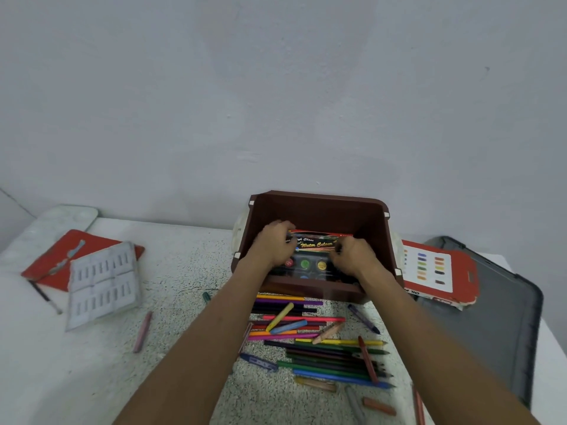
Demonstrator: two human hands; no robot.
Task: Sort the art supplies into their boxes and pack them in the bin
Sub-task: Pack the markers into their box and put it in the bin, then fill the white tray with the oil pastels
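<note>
A brown plastic bin (319, 207) stands at the back of the speckled table. Inside it lies a water colour box (316, 245) with round paint pots showing through its clear front. My left hand (273, 242) grips the box's left end and my right hand (352, 256) grips its right end, both inside the bin. In front of the bin lies a loose heap of colour pencils (331, 360) and crayons (288, 326).
A red oil pastel box (438, 271) lies right of the bin on a grey lid (503, 317). At the left lie a grey plastic insert tray (102, 283), a red box lid (46, 265), a brush (46, 297) and a white palette (67, 214). A pink crayon (142, 331) lies apart.
</note>
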